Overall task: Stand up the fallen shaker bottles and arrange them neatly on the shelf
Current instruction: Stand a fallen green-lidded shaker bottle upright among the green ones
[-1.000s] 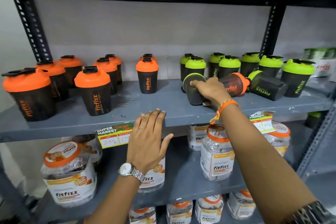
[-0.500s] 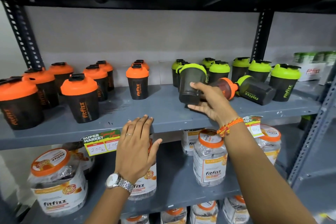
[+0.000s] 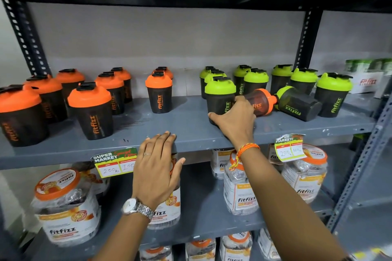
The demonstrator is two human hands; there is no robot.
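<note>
Black shaker bottles stand on the grey shelf [image 3: 186,125], orange-lidded ones on the left and green-lidded ones on the right. My right hand [image 3: 235,121] grips the base of a green-lidded shaker [image 3: 219,96] that stands upright at the front of the green group. Just right of it an orange-lidded shaker [image 3: 258,101] lies on its side, lid to the right. A green-lidded shaker [image 3: 297,104] lies on its side beside that one. My left hand [image 3: 157,167] rests flat on the shelf's front edge, holding nothing.
A single orange-lidded shaker [image 3: 159,93] stands mid-shelf. Price tags [image 3: 114,163] hang from the shelf edge. Clear Fitfizz jars [image 3: 65,207] fill the lower shelf. Metal uprights [image 3: 305,34] flank the bay, and white boxes [image 3: 367,80] sit at the far right.
My right hand lifted the green-lidded shaker off its side and set it upright on the shelf. The view shifted slightly left. My left hand stayed on the shelf edge.
</note>
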